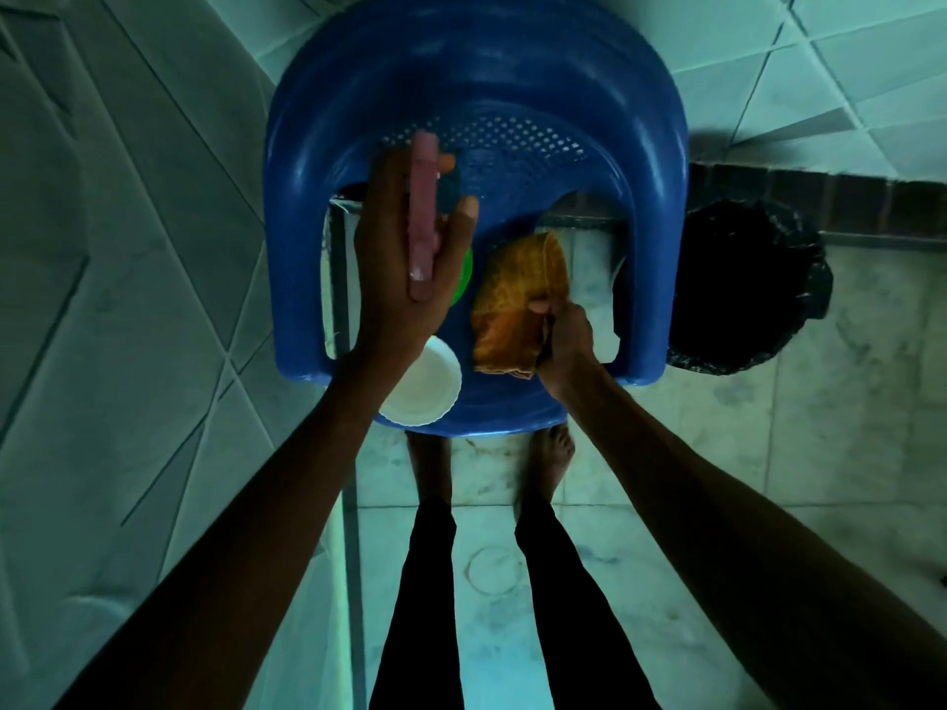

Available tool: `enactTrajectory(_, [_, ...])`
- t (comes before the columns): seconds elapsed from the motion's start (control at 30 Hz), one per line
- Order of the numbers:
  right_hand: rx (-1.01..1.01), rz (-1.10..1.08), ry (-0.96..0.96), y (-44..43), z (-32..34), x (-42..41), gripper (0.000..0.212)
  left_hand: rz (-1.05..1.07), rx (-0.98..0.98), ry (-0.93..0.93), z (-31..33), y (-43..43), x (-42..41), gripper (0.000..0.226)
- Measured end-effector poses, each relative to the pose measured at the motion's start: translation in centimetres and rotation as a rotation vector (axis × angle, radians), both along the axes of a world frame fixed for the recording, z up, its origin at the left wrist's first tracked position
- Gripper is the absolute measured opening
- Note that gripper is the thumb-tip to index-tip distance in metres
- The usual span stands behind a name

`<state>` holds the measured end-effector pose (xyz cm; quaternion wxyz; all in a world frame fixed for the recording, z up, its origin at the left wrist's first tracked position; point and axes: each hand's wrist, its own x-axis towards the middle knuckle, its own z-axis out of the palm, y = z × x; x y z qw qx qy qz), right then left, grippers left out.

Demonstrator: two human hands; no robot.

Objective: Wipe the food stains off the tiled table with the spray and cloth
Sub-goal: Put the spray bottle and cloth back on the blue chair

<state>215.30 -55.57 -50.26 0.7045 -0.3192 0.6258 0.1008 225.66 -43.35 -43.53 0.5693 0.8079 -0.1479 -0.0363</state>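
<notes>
I look straight down on a blue plastic chair (512, 74). My left hand (405, 258) reaches over its seat and holds a long pink spray bottle (424, 212), with fingertips curled past the bottle's far end. My right hand (563, 340) grips a crumpled orange cloth (517, 294) at its near right edge, over the right part of the seat. The cloth hangs bunched and slightly folded. The tiled table itself cannot be told apart from the other tiled surfaces.
A white scalloped bowl (425, 386) sits at the seat's front edge, and a green object (464, 279) peeks out under my left hand. A black lined bin (743, 289) stands right of the chair. My bare feet stand on the pale tiled floor (820, 427). A tiled wall (102, 248) rises on the left.
</notes>
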Motion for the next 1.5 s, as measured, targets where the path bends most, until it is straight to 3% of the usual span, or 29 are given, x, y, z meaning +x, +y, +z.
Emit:
enactTrajectory(0.17, [-0.016, 0.044, -0.022, -0.3, -1.1, 0.6, 0.021, 0.008, -0.007, -0.034, -0.5, 0.3, 0.2, 0.028])
enactTrajectory(0.33, [-0.639, 0.672, 0.132, -0.6, -3.1, 0.4, 0.029, -0.052, 0.066, -0.088, -0.5, 0.0, -0.8, 0.052])
enactTrajectory(0.43, [-0.794, 0.869, 0.23, -0.8, -3.0, -0.2, 0.035, -0.093, 0.066, -0.017, -0.8, 0.3, -1.6, 0.067])
enactTrajectory(0.63, [-0.803, 0.928, 0.174, -1.4, -3.4, -0.6, 0.035, -0.163, 0.166, 0.063, -1.4, 1.3, -2.2, 0.088])
enactTrajectory(0.8, [-0.818, 0.987, 0.163, -2.0, -3.6, -0.8, 0.038, -0.35, 0.185, 0.077, -1.7, 1.8, -1.6, 0.083])
enactTrajectory(1.0, [-0.846, 1.031, 0.225, -1.4, -3.5, -0.4, 0.043, -0.315, 0.196, 0.035, -1.8, 1.5, -1.9, 0.085])
enactTrajectory(1.23, [-0.857, 1.053, 0.193, -1.8, -3.4, -0.8, 0.041, -0.157, 0.196, 0.121, -2.3, 0.5, -3.2, 0.085])
enactTrajectory(1.5, [-0.821, 1.122, 0.137, -2.8, -3.4, -1.1, 0.049, -0.239, 0.155, 0.08, -2.4, 1.4, -2.7, 0.074])
